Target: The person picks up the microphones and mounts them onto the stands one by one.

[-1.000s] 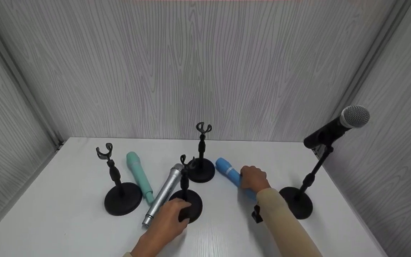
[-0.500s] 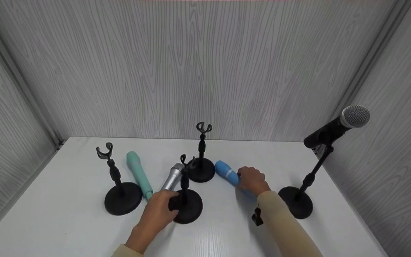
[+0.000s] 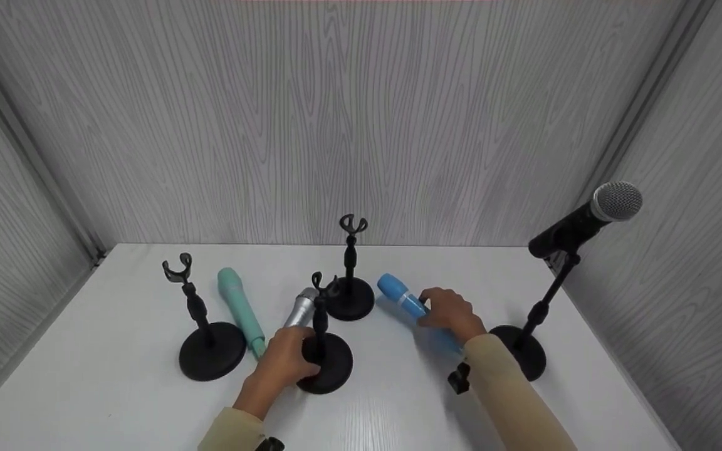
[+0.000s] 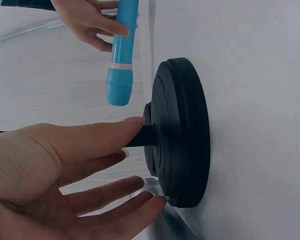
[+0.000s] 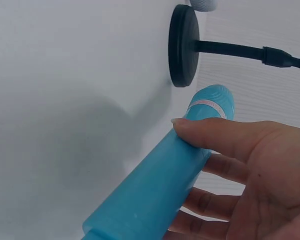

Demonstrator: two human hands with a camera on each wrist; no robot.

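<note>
In the head view my left hand [image 3: 286, 356] is at the nearest black microphone stand [image 3: 329, 369], and the left wrist view shows thumb and index finger pinching its pole [image 4: 141, 136] just above the round base. The other fingers spread toward a silver microphone [image 3: 301, 310], partly hidden behind the hand. My right hand [image 3: 452, 312] holds a blue microphone [image 3: 398, 294] by its body, thumb on one side and fingers on the other, as the right wrist view shows. Its head points toward the back left, and a shadow lies beside it on the table.
A green microphone [image 3: 240, 307] lies left of the silver one. Two more stands with bare clips, the left stand [image 3: 212, 351] and the back stand [image 3: 350, 299], are on the white table [image 3: 116, 388]. At right, another stand [image 3: 527, 351] bears a black microphone [image 3: 568, 232].
My left hand shifts left and up over the silver microphone's lower part, then slightly back toward the stand's pole. My right hand stays around the blue microphone, its fingers shifting a little.
</note>
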